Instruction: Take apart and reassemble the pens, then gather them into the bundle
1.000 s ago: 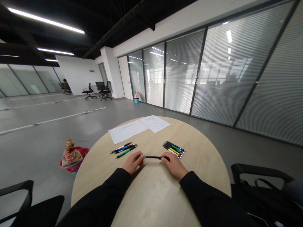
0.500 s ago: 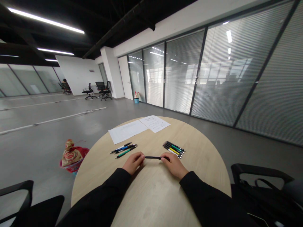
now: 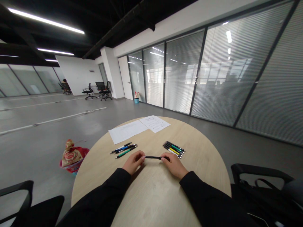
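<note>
Both ends of the black pen [image 3: 153, 157] are pinched: left hand [image 3: 134, 163] and right hand [image 3: 174, 164] each have a fingertip grip, low over the worktop [image 3: 151, 198]. One side slipping could tip or roll it. Right pen row [image 3: 174, 149] is just past your knuckles; a bump could scatter it. Left pen cluster [image 3: 124, 149] likewise. Papers [image 3: 127, 130] lie beyond.

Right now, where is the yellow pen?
In the head view, the yellow pen lies in the right-hand group of pens on the table, just beyond the right hand.
</note>
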`<action>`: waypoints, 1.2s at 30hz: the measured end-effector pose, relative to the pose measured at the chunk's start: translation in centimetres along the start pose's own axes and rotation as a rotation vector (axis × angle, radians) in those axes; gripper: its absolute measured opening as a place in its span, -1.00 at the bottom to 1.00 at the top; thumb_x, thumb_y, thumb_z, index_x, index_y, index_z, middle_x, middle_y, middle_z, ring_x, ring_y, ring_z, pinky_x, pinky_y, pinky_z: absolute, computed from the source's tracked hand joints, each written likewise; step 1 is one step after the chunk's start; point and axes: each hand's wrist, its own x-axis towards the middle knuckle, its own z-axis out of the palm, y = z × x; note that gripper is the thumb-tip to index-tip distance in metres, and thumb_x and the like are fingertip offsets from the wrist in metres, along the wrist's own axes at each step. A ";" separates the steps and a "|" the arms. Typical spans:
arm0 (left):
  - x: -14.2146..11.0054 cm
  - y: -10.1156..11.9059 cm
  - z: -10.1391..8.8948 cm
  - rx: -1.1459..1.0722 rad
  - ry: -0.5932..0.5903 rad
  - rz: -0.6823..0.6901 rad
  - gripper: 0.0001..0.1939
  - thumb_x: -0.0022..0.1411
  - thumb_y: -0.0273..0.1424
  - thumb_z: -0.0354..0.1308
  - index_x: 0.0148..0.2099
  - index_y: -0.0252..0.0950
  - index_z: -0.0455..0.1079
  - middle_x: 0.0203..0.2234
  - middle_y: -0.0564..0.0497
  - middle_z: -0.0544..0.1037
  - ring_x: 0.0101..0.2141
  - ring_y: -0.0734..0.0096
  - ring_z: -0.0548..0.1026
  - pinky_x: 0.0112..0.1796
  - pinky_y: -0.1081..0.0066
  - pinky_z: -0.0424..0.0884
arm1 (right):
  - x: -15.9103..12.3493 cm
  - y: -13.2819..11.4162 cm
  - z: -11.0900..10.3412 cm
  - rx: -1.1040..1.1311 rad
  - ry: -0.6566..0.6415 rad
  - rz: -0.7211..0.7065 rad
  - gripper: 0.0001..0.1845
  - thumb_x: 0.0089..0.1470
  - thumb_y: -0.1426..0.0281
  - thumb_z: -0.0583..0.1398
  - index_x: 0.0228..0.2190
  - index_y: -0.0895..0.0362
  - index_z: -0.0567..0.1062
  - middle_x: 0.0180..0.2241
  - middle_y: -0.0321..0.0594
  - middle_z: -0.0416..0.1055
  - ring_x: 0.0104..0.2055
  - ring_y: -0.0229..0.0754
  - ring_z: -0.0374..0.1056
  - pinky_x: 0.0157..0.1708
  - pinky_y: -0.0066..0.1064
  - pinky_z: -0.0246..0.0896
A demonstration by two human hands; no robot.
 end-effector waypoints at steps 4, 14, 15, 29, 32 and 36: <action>0.0 0.4 -0.1 0.113 0.015 0.003 -0.64 0.25 -0.12 0.08 -0.42 -0.31 0.29 -0.62 0.13 0.34 -0.55 0.49 0.29 -0.46 0.46 0.23 | -0.1 -0.1 0.0 -0.001 0.001 -0.004 -0.84 0.13 0.42 0.15 -0.34 0.13 0.56 -0.36 -0.24 0.51 -0.31 -0.20 0.35 -0.29 -0.41 0.16; -0.1 0.4 0.0 0.162 0.035 -0.035 -0.57 0.27 -0.07 0.03 -0.48 -0.31 0.30 -0.67 0.12 0.33 -0.59 0.49 0.28 -0.47 0.45 0.22 | 0.0 -0.1 0.0 0.007 -0.002 -0.003 -0.83 0.12 0.42 0.15 -0.33 0.12 0.57 -0.35 -0.23 0.52 -0.29 -0.19 0.36 -0.28 -0.41 0.17; -0.1 0.3 0.1 0.123 0.035 -0.039 -0.59 0.26 -0.07 0.05 -0.45 -0.31 0.30 -0.66 0.12 0.34 -0.58 0.49 0.29 -0.47 0.45 0.23 | 0.0 -0.1 0.0 0.007 -0.001 -0.003 -0.83 0.12 0.42 0.15 -0.34 0.13 0.57 -0.35 -0.24 0.52 -0.30 -0.20 0.36 -0.28 -0.41 0.17; -0.1 -0.2 0.0 -0.057 -0.005 -0.033 -0.63 0.17 -0.09 0.18 -0.28 -0.32 0.30 -0.53 0.08 0.42 -0.53 0.49 0.35 -0.45 0.46 0.29 | 0.0 -0.2 0.0 0.007 0.004 0.006 -0.83 0.12 0.42 0.15 -0.34 0.14 0.56 -0.35 -0.24 0.52 -0.30 -0.20 0.36 -0.27 -0.41 0.17; -0.1 0.2 0.0 -0.009 0.008 -0.031 -0.63 0.20 -0.07 0.14 -0.34 -0.32 0.30 -0.57 0.10 0.39 -0.55 0.50 0.31 -0.46 0.47 0.26 | 0.0 -0.3 -0.1 -0.002 0.002 0.008 -0.82 0.13 0.41 0.15 -0.34 0.13 0.57 -0.35 -0.23 0.52 -0.29 -0.19 0.36 -0.27 -0.40 0.18; -0.1 0.7 0.1 0.056 0.020 -0.026 -0.59 0.22 -0.05 0.08 -0.43 -0.30 0.29 -0.62 0.12 0.36 -0.57 0.50 0.28 -0.47 0.47 0.23 | 0.0 -0.4 -0.1 -0.004 0.000 0.005 -0.82 0.13 0.41 0.15 -0.33 0.13 0.57 -0.35 -0.22 0.52 -0.29 -0.19 0.36 -0.26 -0.39 0.19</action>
